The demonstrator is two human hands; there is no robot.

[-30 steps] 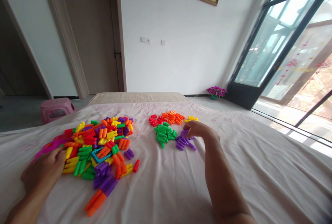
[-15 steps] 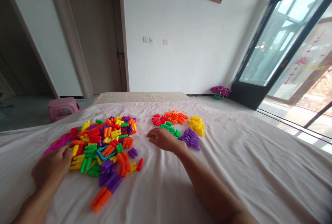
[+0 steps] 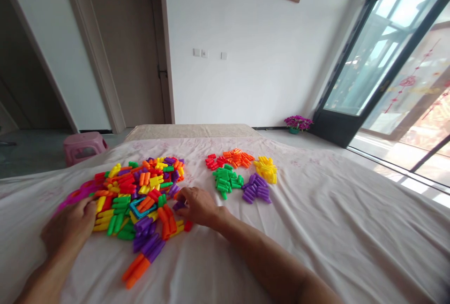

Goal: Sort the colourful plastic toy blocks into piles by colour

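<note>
A large mixed pile of coloured plastic pieces (image 3: 140, 186) lies on the left of the cloth. At its left edge rests my left hand (image 3: 72, 222), fingers bent together beside yellow pieces; what they hold, if anything, is hidden. My right hand (image 3: 198, 206) is at the pile's right edge, its fingers closed round a purple piece (image 3: 178, 205). Farther right lie sorted groups: green pieces (image 3: 227, 181), purple pieces (image 3: 257, 188), yellow pieces (image 3: 266, 170), orange pieces (image 3: 239, 157) and red pieces (image 3: 211, 162). A joined orange and purple piece (image 3: 143, 261) lies in front of the pile.
A pale patterned cloth (image 3: 333, 229) covers the table. Beyond its left side stands a pink stool (image 3: 85, 147). Purple flowers in a green pot (image 3: 298, 123) stand on the floor by the glass door.
My right hand has moved left and nearer, from beside the green group to the mixed pile, and has closed on a purple piece. My left hand has barely moved.
</note>
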